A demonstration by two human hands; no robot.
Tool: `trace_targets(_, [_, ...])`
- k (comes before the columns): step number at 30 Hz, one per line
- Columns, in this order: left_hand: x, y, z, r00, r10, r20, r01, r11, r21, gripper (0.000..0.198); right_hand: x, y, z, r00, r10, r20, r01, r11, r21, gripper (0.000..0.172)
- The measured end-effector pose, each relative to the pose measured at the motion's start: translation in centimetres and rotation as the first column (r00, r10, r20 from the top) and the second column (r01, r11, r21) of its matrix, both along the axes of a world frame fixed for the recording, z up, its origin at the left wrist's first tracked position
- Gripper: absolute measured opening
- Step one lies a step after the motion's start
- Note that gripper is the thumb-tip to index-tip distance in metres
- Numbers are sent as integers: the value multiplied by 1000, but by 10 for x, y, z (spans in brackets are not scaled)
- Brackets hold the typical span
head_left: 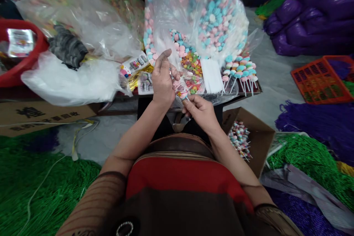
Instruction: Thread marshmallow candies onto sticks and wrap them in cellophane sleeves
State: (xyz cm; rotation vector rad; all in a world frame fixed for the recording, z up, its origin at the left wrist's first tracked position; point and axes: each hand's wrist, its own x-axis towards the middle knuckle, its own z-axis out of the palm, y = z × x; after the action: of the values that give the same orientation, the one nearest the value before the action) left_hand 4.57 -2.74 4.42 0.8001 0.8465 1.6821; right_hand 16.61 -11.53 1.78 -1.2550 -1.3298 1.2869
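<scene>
Between my two hands, above the table's front edge, is a marshmallow lollipop [182, 93] in a clear printed wrapper. My left hand [163, 84] is closed at the wrapper's upper left side, some fingers curled and one pointing up. At the lower end, by the stick, my right hand [201, 112] pinches with thumb and fingers. Just beyond lie ring-shaped gummies [192, 64] in several colours and a bundle of white sticks [211, 75]. To their right, several unwrapped marshmallow lollipops [242, 70] are stacked with sticks toward me. Printed wrappers [145, 82] lie left of my left hand.
Large clear bags of marshmallows [212, 14] and gummies [118, 3] stand at the back. A red basin [41, 44] and a dark grey cloth [68, 46] are left. Below right, a cardboard box [258, 140] holds wrapped lollipops [240, 136]. An orange crate [318, 81] stands farther right.
</scene>
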Motion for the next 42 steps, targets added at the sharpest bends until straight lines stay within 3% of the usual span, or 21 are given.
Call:
trace_targets(6, [-1, 3, -22, 971, -105, -216, 89, 993, -81, 54, -6, 1, 2, 957, -140, 253, 91, 976, 196, 40])
trace_targets(9, [1, -2, -24, 965, -97, -245, 74, 992, -101, 57, -6, 3, -1, 949, -155, 276, 100, 974, 202, 37])
trace_targets(15, [6, -10, -19, 984, -98, -149, 80, 989, -124, 51, -12, 9, -8, 990, -90, 107, 83, 995, 61, 37])
trace_targets(21, [-8, 7, -16, 996, -57, -67, 52, 997, -64, 43, 0, 5, 6, 973, 149, -178, -167, 981, -94, 44])
trace_targets(24, [-13, 6, -14, 990, -135, -49, 132, 989, -66, 47, 5, 3, 9, 960, 125, -250, -167, 974, -155, 45])
trace_targets(28, [-14, -15, -18, 937, -349, -5, 349, 937, -33, 48, 6, 4, 8, 966, 38, -256, -78, 985, -151, 43])
trace_targets(32, [-10, -38, -26, 880, -470, -70, 464, 882, -88, 77, 3, 5, 6, 974, 26, -225, -49, 994, -96, 47])
trace_targets(36, [-8, -39, -28, 883, -441, -161, 421, 895, -146, 88, 3, 2, 5, 988, 43, -146, -50, 998, -45, 49])
trace_targets(42, [-14, -35, -29, 874, -368, -319, 356, 929, -96, 82, 7, -9, 5, 993, 112, -29, -112, 994, -11, 45])
